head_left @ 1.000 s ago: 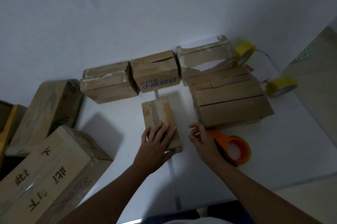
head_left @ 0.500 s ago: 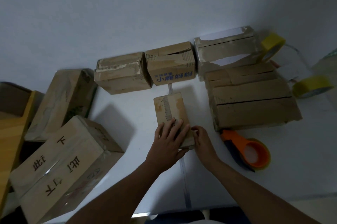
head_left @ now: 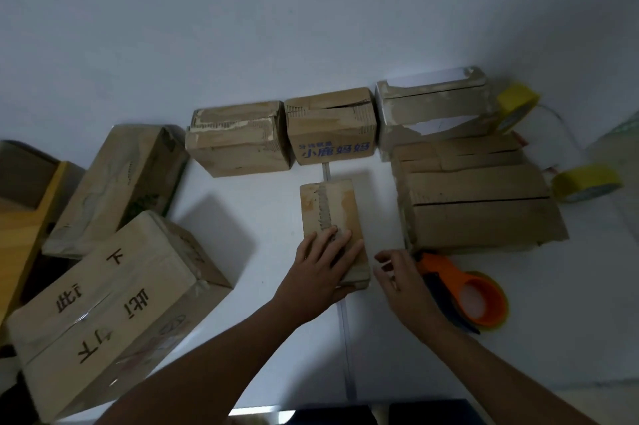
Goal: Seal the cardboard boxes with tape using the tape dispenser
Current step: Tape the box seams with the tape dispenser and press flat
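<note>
A small flat cardboard box (head_left: 328, 206) lies on the white table (head_left: 269, 217) in front of me, a worn strip running down its top. My left hand (head_left: 321, 269) rests flat on the box's near end with the fingers spread. My right hand (head_left: 401, 281) hovers just right of the box with its fingers loosely curled and holding nothing. An orange tape dispenser (head_left: 466, 293) lies on the table right behind that hand, its handle partly hidden by the hand.
Three boxes (head_left: 332, 134) line the wall at the back, and a larger box (head_left: 473, 196) sits at the right. Two big boxes (head_left: 100, 307) crowd the left edge beside a wooden piece (head_left: 24, 224). Two yellow tape rolls (head_left: 584, 182) lie at the far right.
My right hand has come off the small box's right side and moved right toward the dispenser. My left hand stays on the box. The camera has shifted slightly.
</note>
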